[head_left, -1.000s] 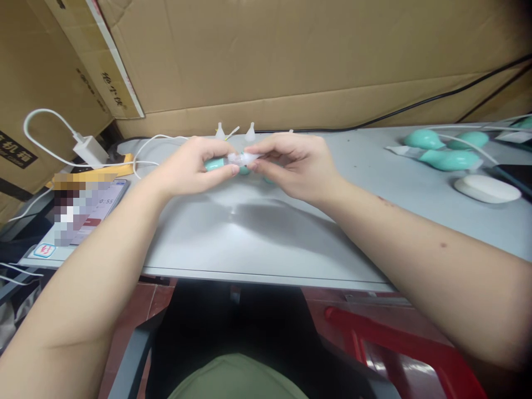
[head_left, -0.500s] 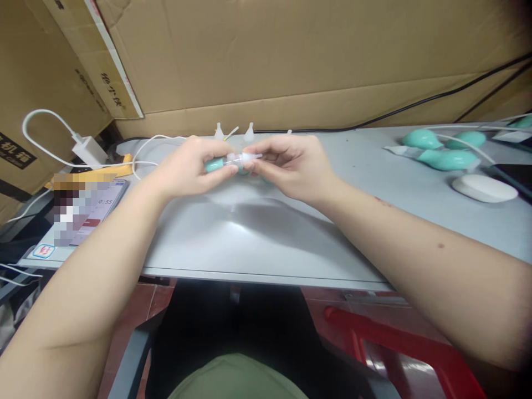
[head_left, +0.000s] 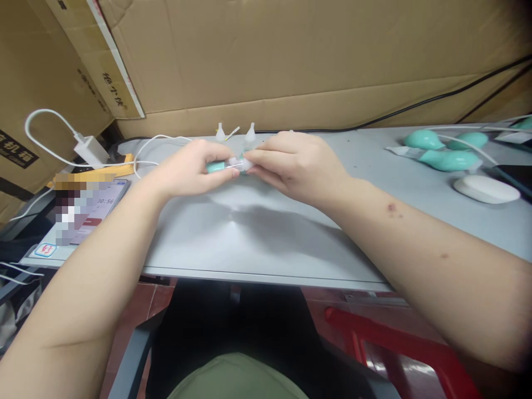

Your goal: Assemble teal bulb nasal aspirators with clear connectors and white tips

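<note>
Between my hands, above the grey table, lies a nasal aspirator (head_left: 233, 165) with a teal bulb end and a clear middle. My left hand (head_left: 189, 169) is closed around the teal and clear part. The fingers of my right hand (head_left: 293, 163) pinch its white nozzle (head_left: 248, 164), which they mostly cover. Behind the hands stand two white pointed nozzle tips, a left one (head_left: 220, 133) and a right one (head_left: 250, 133). A bit of teal shows behind the fingers, too hidden to make out.
Several teal bulbs (head_left: 421, 139) lie at the right, beside a white rounded case (head_left: 486, 189). At the left are a phone (head_left: 102, 208), a white charger (head_left: 91, 152) and a yellow power strip (head_left: 122, 166). A cardboard wall (head_left: 291, 61) closes off the back.
My right hand has turned over the nozzle, its back now facing up more, and its fingers now cover the tip that stuck out. My left hand stays in place.
</note>
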Motion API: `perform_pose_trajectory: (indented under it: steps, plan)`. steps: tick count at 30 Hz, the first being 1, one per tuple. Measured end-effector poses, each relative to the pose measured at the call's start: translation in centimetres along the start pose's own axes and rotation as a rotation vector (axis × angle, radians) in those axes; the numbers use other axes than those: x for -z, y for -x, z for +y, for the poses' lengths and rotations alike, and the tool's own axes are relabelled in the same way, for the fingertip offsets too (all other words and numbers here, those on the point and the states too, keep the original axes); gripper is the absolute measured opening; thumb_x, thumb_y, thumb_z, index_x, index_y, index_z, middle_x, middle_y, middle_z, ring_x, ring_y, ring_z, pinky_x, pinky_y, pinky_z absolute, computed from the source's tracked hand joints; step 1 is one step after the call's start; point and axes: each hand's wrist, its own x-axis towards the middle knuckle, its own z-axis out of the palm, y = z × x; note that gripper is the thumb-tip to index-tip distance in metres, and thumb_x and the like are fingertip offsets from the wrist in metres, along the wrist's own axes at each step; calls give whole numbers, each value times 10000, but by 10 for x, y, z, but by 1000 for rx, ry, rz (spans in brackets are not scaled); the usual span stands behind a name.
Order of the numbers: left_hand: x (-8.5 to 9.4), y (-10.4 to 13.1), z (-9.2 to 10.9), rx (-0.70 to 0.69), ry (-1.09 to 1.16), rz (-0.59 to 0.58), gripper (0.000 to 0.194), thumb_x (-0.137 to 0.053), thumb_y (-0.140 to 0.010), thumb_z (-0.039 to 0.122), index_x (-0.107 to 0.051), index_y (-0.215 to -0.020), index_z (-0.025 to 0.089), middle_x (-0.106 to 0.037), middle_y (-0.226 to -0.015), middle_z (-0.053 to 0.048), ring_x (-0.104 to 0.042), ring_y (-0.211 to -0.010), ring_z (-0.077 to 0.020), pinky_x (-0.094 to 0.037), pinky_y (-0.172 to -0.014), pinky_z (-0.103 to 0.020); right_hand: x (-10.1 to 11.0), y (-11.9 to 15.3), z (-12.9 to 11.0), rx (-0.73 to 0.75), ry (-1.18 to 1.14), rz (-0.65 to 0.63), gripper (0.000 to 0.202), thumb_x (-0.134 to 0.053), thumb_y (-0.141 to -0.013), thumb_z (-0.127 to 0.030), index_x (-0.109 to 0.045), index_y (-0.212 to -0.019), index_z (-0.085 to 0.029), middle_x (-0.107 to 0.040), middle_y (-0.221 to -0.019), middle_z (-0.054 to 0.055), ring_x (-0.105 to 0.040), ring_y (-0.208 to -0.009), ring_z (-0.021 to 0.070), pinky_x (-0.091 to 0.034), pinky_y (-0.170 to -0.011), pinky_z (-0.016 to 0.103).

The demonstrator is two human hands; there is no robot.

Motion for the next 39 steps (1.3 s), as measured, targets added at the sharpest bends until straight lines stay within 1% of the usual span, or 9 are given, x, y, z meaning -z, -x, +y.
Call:
perform_pose_trajectory:
  steps: [6,10,14,21,25,29,35,37,39]
  plan:
    - [1,1,2,-62,-70,21,329,-642,-1016,447,-640,-781,217,-522,-687,14,-436,-670,-150,-400,-679,-337,0,-1,0,-6,1,-20,419,-489,-1222,-523,-836,-1176,-292,-751,-868,75,-627,-818,272,-501,-787,464]
    - [2,1,2,-110,-160,10,313,-609,-1037,414,-646,-799,215,-547,-698,12,-435,-658,-149,-383,-670,-339,4,-3,-6,-17,17,-74,462,-439,-1244,-456,-835,-1156,-235,-733,-871,81,-616,-842,266,-481,-798,446]
    - [1,2,0,-133,-285,-12,302,-588,-1045,407,-632,-814,217,-639,-748,-17,-489,-677,-168,-379,-667,-358,2,-4,-6,-10,6,-115,470,-436,-1244,-447,-819,-1095,-219,-689,-820,78,-572,-816,260,-443,-777,430]
    - [-3,2,1,-147,-465,-47,357,-513,-1085,437,-694,-876,211,-709,-787,-57,-608,-711,-224,-366,-660,-387,-1,-3,-1,-10,-82,-150,449,-458,-1234,-429,-779,-998,-222,-636,-781,57,-528,-792,247,-428,-786,422]
    - [-5,1,1,-163,-529,-83,386,-508,-1102,441,-738,-902,203,-757,-824,-75,-684,-744,-253,-389,-661,-397,-3,-1,-1,-6,-92,-170,454,-478,-1226,-419,-721,-892,-229,-627,-756,57,-537,-829,261,-417,-788,424]
    - [-6,-1,1,-158,-528,-80,396,-507,-1111,436,-780,-958,193,-794,-872,-88,-739,-810,-279,-444,-697,-408,-5,-2,-2,-3,-147,-151,428,-494,-1213,-398,-684,-866,-236,-617,-768,56,-520,-809,258,-431,-793,432]
    - [0,3,0,-133,-387,-17,362,-553,-1076,436,-821,-991,207,-804,-858,-60,-714,-776,-255,-461,-695,-403,-3,-10,-12,-120,-153,-182,370,-517,-1193,-391,-737,-946,-226,-679,-841,76,-588,-891,282,-478,-873,459]
    - [6,5,-2,-144,-298,74,295,-621,-1047,408,-845,-1007,220,-818,-868,-41,-711,-772,-228,-501,-713,-392,0,-13,-16,-136,-128,-158,323,-548,-1182,-429,-786,-1112,-223,-750,-963,102,-648,-980,314,-513,-929,497]
    - [12,6,-5,-139,-225,214,229,-712,-1008,388,-871,-1030,224,-844,-907,-35,-728,-805,-212,-554,-761,-385,5,-15,-17,-150,-90,-102,372,-568,-1173,-481,-767,-1381,-246,-792,-1148,124,-696,-1099,354,-544,-1009,559]
